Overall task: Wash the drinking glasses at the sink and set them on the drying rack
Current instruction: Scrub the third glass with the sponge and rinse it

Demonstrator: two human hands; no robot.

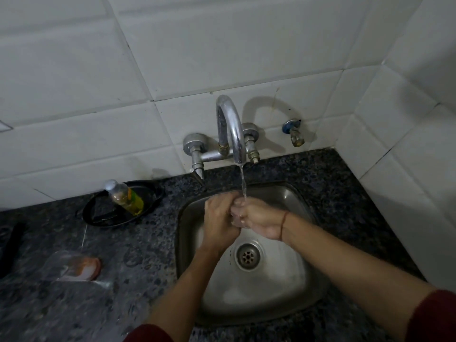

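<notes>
White tile wall (222,45) fills everything behind the sink on my feed. Speckled dark stone countertop (138,243) wraps round the sink on every side. The steel sink (274,282) itself has no glasses standing in its basin that I can see.

Both forearms reach over the sink's near rim, and the hands meet above its back half. The left hand (219,218) is curled over the knuckles of the right hand (259,218), which is balled up. Something pale and glossy shows between them, but I cannot tell whether that is a small glass or just wet fingers. The faucet (229,124) on the wall behind the sink is running, and its stream (243,186) lands right where the hands join.

Left of the sink sits a black dish (98,218) with a bottle (127,197) of yellow-green liquid lying in it. Nearer me, also left of the sink, a clear drinking glass (71,265) rests on the stone. It is blurred, with a reddish tint at one end.

I judge the job is at an early stage. That glass looks unwashed, and no drying rack is in view.
</notes>
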